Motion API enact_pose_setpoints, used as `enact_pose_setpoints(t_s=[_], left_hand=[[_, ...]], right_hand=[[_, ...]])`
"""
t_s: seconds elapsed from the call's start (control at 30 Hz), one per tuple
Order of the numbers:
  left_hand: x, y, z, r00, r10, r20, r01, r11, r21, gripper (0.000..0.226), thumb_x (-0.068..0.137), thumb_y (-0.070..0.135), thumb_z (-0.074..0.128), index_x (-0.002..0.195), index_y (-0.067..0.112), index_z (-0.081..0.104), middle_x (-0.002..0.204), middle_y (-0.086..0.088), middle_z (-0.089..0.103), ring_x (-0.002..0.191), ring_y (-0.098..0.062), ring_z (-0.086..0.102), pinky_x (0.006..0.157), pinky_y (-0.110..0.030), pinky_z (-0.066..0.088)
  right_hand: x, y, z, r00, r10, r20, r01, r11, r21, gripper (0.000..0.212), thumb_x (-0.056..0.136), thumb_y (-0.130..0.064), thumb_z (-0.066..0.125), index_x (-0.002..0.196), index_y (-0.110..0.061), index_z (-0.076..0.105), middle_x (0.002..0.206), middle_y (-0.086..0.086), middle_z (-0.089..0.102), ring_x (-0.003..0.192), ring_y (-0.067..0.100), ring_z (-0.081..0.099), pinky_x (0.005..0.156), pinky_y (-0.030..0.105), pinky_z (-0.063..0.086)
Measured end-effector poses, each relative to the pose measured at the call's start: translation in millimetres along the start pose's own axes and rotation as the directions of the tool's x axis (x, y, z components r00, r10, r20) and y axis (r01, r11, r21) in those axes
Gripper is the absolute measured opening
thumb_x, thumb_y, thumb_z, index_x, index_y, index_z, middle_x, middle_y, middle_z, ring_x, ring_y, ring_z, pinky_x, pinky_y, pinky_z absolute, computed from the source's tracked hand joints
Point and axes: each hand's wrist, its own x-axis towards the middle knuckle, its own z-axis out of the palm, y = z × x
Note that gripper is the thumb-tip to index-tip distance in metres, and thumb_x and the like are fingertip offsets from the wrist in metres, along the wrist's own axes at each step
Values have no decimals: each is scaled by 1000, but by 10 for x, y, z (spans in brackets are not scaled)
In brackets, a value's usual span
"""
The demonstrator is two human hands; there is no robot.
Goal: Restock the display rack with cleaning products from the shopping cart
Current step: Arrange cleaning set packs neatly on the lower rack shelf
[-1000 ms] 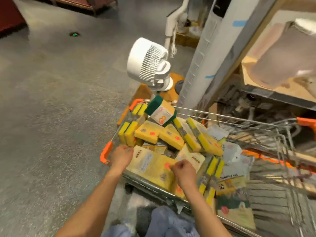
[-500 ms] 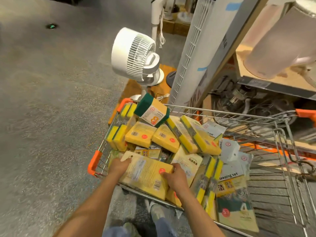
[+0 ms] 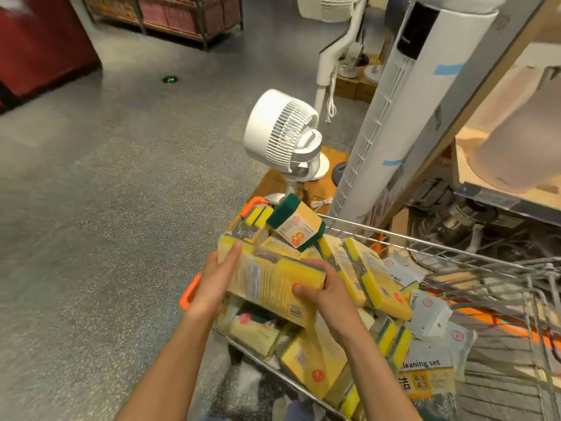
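Head view. We hold a large yellow sponge pack (image 3: 273,281) between both hands, lifted just above the heap in the shopping cart (image 3: 394,238). Our left hand (image 3: 212,287) lies flat along the pack's 9 o'clock end, fingers straight and pressing inward; our right hand (image 3: 321,293) grips the 3 o'clock end, thumb on top and fingers curled beneath. We judge the pack light, soft and compressible, its film wrap probably slick, so a hold across both short ends, with support under the card-backed face, suits it better than a one-sided pinch. More sponge packs (image 3: 376,281) and a cleaning set (image 3: 425,375) remain in the cart, from 12 round to 5 o'clock of the held pack. A white fan (image 3: 282,135) stands beyond at 12 o'clock. The display rack cannot be identified with certainty here.
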Motion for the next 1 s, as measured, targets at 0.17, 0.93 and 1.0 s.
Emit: enact_pose_setpoints(t_s=[0.17,0.93,1.0], left_hand=[[-309,516,-436,964,-47,-260,-69,904,-421,59,82,38,68,130,20,39,119,-7,61,106,-27,62,84,-48,53],[-3245,-1072,-2154,480,-73,-874,-479,813,-330,33,86,-1,59,111,19,55,101,-1,70,89,-13,67,72,-24,56],[-3415,-1314,-2217,491,-70,-868,-441,839,-318,37,84,-2,62,112,21,54,98,5,71,92,-13,67,70,-20,53]], right_hand=[[-265,-273,551,823,-446,352,537,814,-222,54,74,-2,68,112,-39,56,113,-39,54,103,-22,49,81,4,40],[-1860,218,2865,317,-20,948,237,970,-58,37,81,8,61,115,-5,57,100,0,70,89,4,66,76,17,51],[-2012,361,3016,272,-39,961,262,964,-36,38,79,11,61,111,-8,58,98,-2,69,86,2,66,74,14,50]])
